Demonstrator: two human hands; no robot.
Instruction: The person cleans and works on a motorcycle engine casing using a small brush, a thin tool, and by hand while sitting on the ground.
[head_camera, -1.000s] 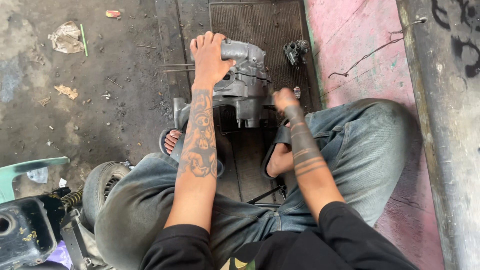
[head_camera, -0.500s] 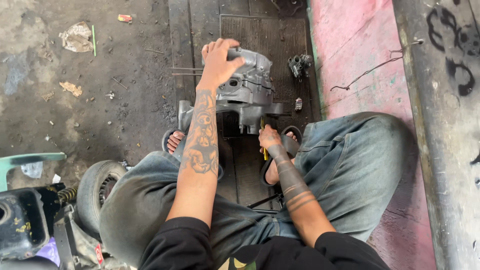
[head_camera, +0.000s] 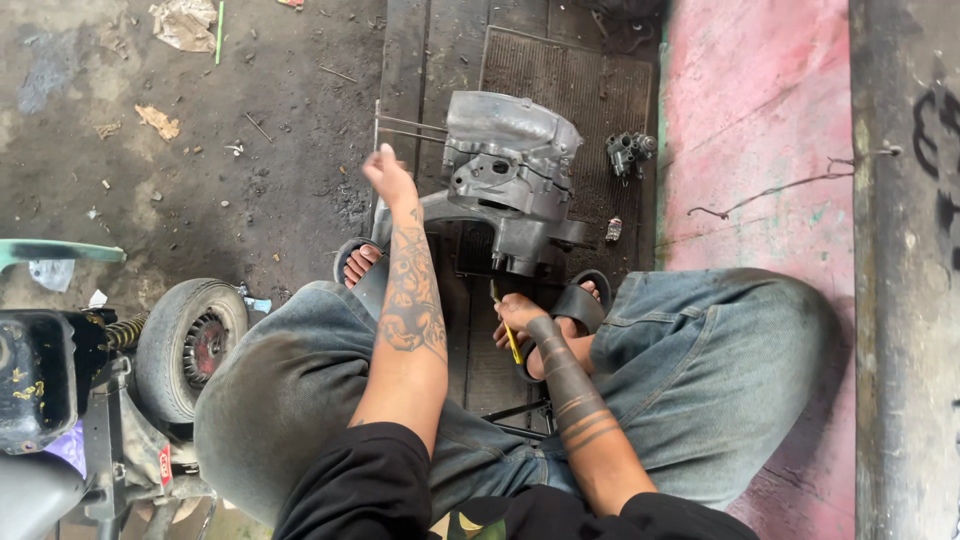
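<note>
Head view: left hand (head_camera: 388, 178) open beside engine case (head_camera: 510, 175); right hand (head_camera: 520, 318) grips yellow-handled tool (head_camera: 510, 338) near small wheel (head_camera: 190, 345).

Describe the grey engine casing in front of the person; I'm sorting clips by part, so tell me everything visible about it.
The engine casing is a bulky, dull grey cast-metal block, grimy, with ribs, holes and a rounded top cover. It stands on a dark ribbed mat between the person's sandalled feet. Thin metal rods stick out of its left side, near the left hand. The right hand, holding a yellow-handled tool, sits just below it. Neither hand clearly touches it.
</note>
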